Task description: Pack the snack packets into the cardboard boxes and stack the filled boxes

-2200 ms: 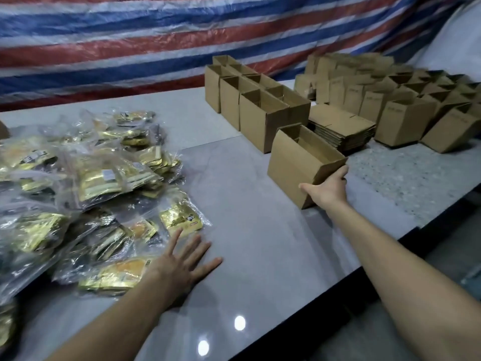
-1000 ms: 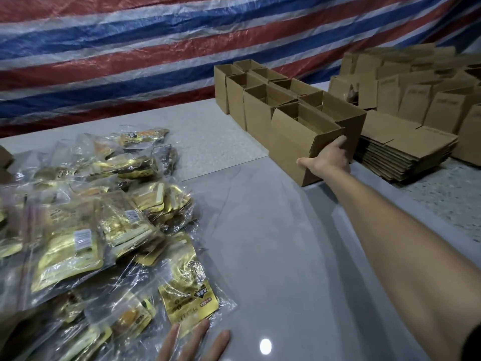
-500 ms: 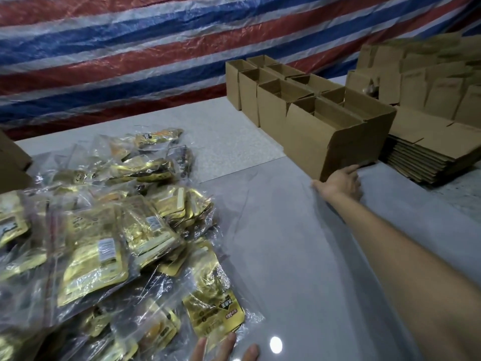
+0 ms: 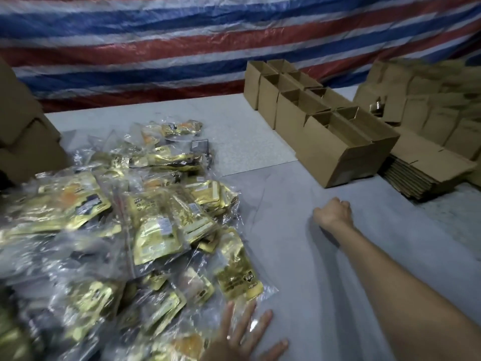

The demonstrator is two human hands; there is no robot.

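A loose heap of gold foil snack packets in clear plastic sleeves [image 4: 130, 243] covered the grey tabletop [image 4: 325, 269] from nine o'clock round to seven o'clock of the view. None of the packets lay in a box. The left hand [image 4: 239, 340] lay at six o'clock, palm down and fingers spread wide. Its fingertips rested on the clear edge of the nearest gold packet [image 4: 238, 277] and its thumb lay on bare tabletop.

The right hand [image 4: 333, 212] sat just right of centre at about three o'clock, low over the table. Its fingers were curled under into a loose fist with nothing in them, and its forearm ran back toward five o'clock. It was clear of the nearest open brown cardboard box [image 4: 346, 157], which stood at two o'clock of the hand with its top flaps open.

That box closed a double row of open brown cardboard boxes [image 4: 281, 100] running away toward one o'clock. Just beside it, at three o'clock, lay a stack of flattened brown cardboard blanks [image 4: 429, 173]. Behind these, at two o'clock, stood a blurred cluster of more brown boxes [image 4: 429, 108]. Further brown cartons [image 4: 23, 142] rose at the ten o'clock edge. A red, white and blue striped tarpaulin [image 4: 182, 43] hung across twelve o'clock.
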